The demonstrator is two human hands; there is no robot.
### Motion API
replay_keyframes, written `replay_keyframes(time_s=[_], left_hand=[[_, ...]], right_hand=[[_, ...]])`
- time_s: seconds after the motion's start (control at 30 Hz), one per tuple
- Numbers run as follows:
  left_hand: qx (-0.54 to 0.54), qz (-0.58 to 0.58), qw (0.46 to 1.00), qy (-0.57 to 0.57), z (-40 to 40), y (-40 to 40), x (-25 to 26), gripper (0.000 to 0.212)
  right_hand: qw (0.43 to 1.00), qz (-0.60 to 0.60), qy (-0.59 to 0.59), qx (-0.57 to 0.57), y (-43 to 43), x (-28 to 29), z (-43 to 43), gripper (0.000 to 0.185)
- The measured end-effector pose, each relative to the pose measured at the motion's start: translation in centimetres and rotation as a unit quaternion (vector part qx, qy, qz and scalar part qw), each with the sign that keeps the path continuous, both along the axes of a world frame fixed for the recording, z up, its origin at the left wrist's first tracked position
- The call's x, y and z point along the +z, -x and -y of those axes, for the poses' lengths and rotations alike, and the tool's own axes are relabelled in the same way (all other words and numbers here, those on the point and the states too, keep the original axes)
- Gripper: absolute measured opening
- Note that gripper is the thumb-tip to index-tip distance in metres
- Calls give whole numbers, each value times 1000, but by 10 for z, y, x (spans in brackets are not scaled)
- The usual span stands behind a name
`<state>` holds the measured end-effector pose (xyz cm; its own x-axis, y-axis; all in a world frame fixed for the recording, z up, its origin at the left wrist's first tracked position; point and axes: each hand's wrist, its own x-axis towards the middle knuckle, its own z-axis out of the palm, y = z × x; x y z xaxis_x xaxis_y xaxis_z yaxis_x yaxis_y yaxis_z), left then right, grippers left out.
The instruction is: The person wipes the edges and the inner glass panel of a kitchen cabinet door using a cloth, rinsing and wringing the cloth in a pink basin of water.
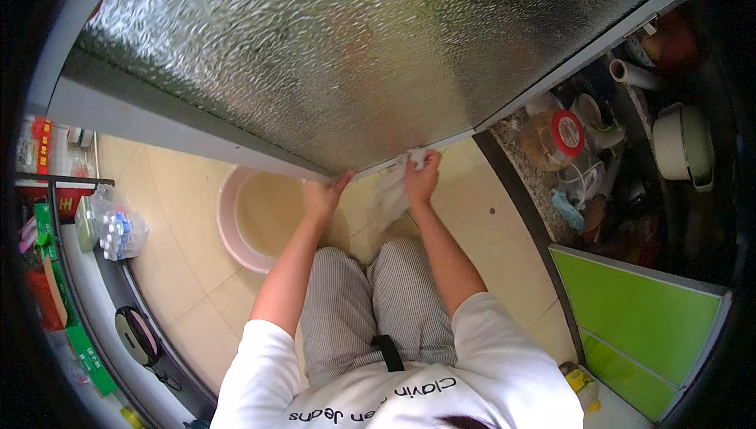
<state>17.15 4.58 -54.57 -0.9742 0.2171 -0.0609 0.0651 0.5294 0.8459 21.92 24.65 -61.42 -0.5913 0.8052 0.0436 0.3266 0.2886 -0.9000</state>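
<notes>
A door with a textured glass panel point(354, 57) fills the upper part of the view. My left hand point(321, 198) grips the lower corner of its pale frame point(236, 148), thumb along the edge. In my right hand point(422, 181) is a wet-looking whitish cloth point(387, 198), bunched against the bottom frame strip and hanging loosely below it. A pink basin point(227, 216) of cloudy, brownish water point(269, 210) stands on the floor just left of my left forearm. The far side of the basin is partly hidden by the door.
Beige floor tiles point(183, 252) surround my legs. At the left is a shelf rack point(153, 322) with packages and bottles. On the right, a granite counter point(546, 210) holds a red-lidded jar point(567, 133) and a pot point(673, 145); a green cabinet door point(644, 317) juts out below.
</notes>
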Motion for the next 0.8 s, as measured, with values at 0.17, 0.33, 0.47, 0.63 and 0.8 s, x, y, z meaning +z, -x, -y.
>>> replay_keyframes(time_s=[0.17,0.33,0.47,0.63,0.8], left_hand=[[0,33,999,38,-4,0,7,34],[21,-4,999,27,4,3,-15,35],[26,-14,999,11,15,11,-26,37],[1,41,998,42,3,7,-15,39],[-15,-8,1000,9,-8,5,-15,36]], right_hand=[[1000,-27,-6,8,2,-10,40,34],[980,-1,113,163,-4,-1,110,34],[989,-9,109,99,-1,3,75,40],[997,51,1,-56,4,-7,-27,40],[996,15,-79,47,-2,-14,35,35]])
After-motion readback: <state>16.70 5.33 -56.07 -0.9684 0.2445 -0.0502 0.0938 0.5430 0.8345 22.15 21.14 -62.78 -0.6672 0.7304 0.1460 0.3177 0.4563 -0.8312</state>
